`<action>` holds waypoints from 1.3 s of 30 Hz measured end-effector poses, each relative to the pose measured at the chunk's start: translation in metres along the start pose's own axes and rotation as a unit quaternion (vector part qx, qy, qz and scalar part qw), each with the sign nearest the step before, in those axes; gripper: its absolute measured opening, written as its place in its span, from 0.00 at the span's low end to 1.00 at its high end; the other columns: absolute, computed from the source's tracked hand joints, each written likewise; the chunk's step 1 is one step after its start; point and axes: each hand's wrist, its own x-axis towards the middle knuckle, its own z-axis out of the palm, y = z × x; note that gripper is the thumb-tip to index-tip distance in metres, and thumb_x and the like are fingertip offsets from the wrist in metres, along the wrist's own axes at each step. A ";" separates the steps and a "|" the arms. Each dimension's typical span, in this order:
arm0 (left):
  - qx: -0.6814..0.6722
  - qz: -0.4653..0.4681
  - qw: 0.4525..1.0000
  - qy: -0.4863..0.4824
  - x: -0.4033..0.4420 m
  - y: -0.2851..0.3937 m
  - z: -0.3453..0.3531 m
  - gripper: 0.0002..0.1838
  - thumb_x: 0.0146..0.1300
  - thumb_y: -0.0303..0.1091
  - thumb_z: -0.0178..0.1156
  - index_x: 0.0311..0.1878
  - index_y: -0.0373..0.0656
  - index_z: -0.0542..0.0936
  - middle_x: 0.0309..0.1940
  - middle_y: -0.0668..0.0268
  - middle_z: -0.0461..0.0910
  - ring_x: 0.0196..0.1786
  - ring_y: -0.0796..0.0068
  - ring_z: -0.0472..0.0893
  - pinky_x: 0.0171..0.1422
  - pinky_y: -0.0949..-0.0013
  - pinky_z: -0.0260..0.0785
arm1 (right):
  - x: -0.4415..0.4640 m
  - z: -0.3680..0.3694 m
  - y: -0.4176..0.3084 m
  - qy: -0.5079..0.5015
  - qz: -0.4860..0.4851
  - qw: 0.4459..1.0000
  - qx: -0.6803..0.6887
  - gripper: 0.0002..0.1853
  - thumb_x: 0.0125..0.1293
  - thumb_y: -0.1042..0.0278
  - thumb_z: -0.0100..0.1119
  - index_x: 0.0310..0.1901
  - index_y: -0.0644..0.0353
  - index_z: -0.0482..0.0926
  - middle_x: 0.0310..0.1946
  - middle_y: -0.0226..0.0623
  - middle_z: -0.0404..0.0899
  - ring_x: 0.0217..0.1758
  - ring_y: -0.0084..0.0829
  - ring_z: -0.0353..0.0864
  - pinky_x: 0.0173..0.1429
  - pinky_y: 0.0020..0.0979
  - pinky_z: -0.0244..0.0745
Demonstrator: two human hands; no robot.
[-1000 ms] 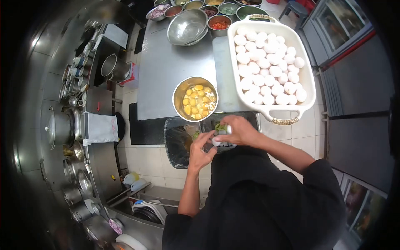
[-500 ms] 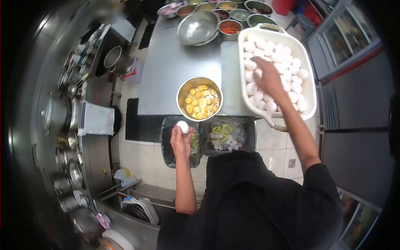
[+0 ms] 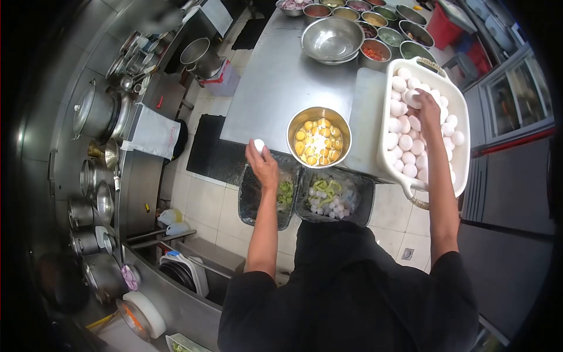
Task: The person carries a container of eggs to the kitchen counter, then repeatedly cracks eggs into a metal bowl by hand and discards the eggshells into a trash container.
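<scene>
Lined bins (image 3: 368, 205) stand below the bench's (image 3: 275, 88) near edge, apparently for scraps. By that edge the left hand (image 3: 264, 170) pinches a white egg (image 3: 258, 144), perhaps sparing its shell. A pot (image 3: 319, 112) of yolks (image 3: 301, 136) sits there too, presumably for easy reach. At the right edge, the right hand (image 3: 430, 110) touches another egg (image 3: 412, 98) in the tub (image 3: 396, 174); I cannot tell whether it grips.

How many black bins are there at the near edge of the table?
2: the left bin, partly covered by the left forearm, and the right bin, beside it. Another could be hidden by the table or the person.
</scene>
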 end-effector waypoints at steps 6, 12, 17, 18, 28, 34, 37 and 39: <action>0.064 0.004 0.990 -0.129 0.001 -0.019 0.001 0.26 0.69 0.29 0.58 0.68 0.33 0.66 0.55 0.46 0.74 0.52 0.47 0.78 0.54 0.54 0.72 | -0.031 0.036 -0.036 -0.128 0.119 0.910 0.376 0.18 0.68 0.65 0.49 0.53 0.71 0.72 0.44 0.50 0.76 0.40 0.45 0.79 0.44 0.37 0.80; -0.393 -0.286 0.848 -0.212 0.038 0.039 -0.038 0.20 0.71 0.33 0.59 0.62 0.34 0.71 0.42 0.60 0.81 0.32 0.75 0.80 0.34 0.73 0.72 | -0.077 0.102 -0.049 -0.242 -0.084 0.966 -0.026 0.11 0.57 0.64 0.72 0.39 0.57 0.84 0.32 0.30 0.83 0.34 0.24 0.82 0.38 0.25 0.77; -0.499 -0.281 0.742 -0.348 0.071 0.102 -0.064 0.18 0.72 0.34 0.57 0.59 0.33 0.72 0.41 0.60 0.82 0.32 0.74 0.80 0.30 0.74 0.71 | -0.086 0.147 -0.038 -0.388 -0.349 0.830 -0.199 0.22 0.52 0.63 0.71 0.50 0.60 0.81 0.34 0.40 0.85 0.39 0.36 0.85 0.48 0.35 0.78; -0.503 -0.275 0.730 -0.373 0.076 0.109 -0.063 0.17 0.72 0.35 0.57 0.58 0.34 0.73 0.40 0.60 0.82 0.31 0.73 0.80 0.30 0.74 0.71 | -0.086 0.152 -0.037 -0.402 -0.371 0.809 -0.215 0.23 0.51 0.63 0.71 0.51 0.59 0.81 0.35 0.40 0.85 0.39 0.37 0.85 0.49 0.37 0.78; -0.430 -0.195 0.744 -0.472 0.085 0.133 -0.035 0.17 0.62 0.24 0.65 0.53 0.32 0.76 0.39 0.60 0.82 0.27 0.79 0.79 0.28 0.76 0.73 | -0.075 0.152 -0.027 -0.440 -0.361 0.778 -0.264 0.27 0.47 0.61 0.68 0.52 0.59 0.84 0.38 0.50 0.86 0.39 0.49 0.85 0.50 0.39 0.80; -0.374 -0.169 0.772 -0.486 0.077 0.138 -0.025 0.22 0.54 0.19 0.69 0.54 0.29 0.78 0.43 0.58 0.83 0.28 0.81 0.79 0.28 0.77 0.71 | -0.080 0.137 -0.024 -0.429 -0.355 0.784 -0.276 0.27 0.47 0.58 0.68 0.51 0.59 0.84 0.39 0.51 0.85 0.42 0.50 0.84 0.51 0.41 0.79; -0.369 -0.161 0.772 -0.492 0.074 0.134 -0.020 0.22 0.55 0.18 0.67 0.54 0.29 0.79 0.41 0.60 0.84 0.26 0.82 0.79 0.28 0.77 0.71 | -0.080 0.136 -0.018 -0.424 -0.375 0.781 -0.265 0.26 0.47 0.58 0.69 0.50 0.60 0.85 0.38 0.52 0.85 0.41 0.50 0.84 0.50 0.41 0.79; -0.382 -0.160 0.771 -0.484 0.070 0.135 -0.016 0.20 0.55 0.18 0.65 0.54 0.29 0.80 0.38 0.61 0.84 0.26 0.83 0.79 0.28 0.78 0.71 | -0.079 0.138 -0.012 -0.413 -0.384 0.779 -0.273 0.26 0.46 0.58 0.69 0.49 0.59 0.85 0.38 0.52 0.85 0.41 0.51 0.84 0.49 0.42 0.79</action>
